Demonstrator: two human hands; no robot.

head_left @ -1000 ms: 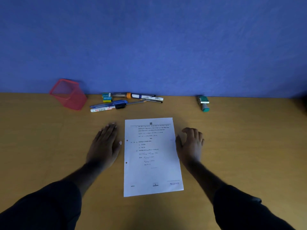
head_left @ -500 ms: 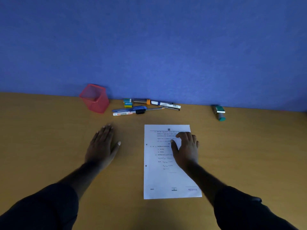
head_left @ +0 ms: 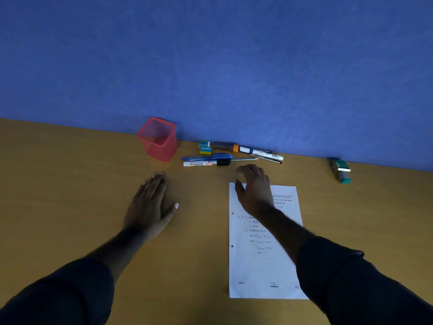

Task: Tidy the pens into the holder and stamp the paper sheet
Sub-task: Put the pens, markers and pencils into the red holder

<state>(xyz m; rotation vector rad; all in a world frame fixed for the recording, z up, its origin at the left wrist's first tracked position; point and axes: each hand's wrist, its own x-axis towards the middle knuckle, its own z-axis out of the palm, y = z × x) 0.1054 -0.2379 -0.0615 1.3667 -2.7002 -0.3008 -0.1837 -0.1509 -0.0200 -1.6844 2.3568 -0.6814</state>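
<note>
A red mesh pen holder [head_left: 158, 140] stands empty near the blue wall. To its right lie several pens: a white marker [head_left: 203, 163], a blue pen [head_left: 206, 157], a pencil [head_left: 244, 158] and more pens [head_left: 260, 154] by the wall. The printed paper sheet [head_left: 262, 254] lies at the front right. A green stamp [head_left: 341, 171] lies on its side at the far right. My left hand [head_left: 150, 205] rests flat on the table, fingers apart. My right hand [head_left: 254, 188] hovers open above the sheet's top edge, fingertips just short of the pens, holding nothing.
Two small eraser boxes [head_left: 205, 147] sit stacked between the holder and the pens. The wooden table [head_left: 70, 188] ends at the blue wall [head_left: 210, 66] behind everything. My dark sleeves cover the front corners.
My right hand has moved forward from the sheet towards the pens. The view has shifted left, so everything sits further right. My left hand stays flat.
</note>
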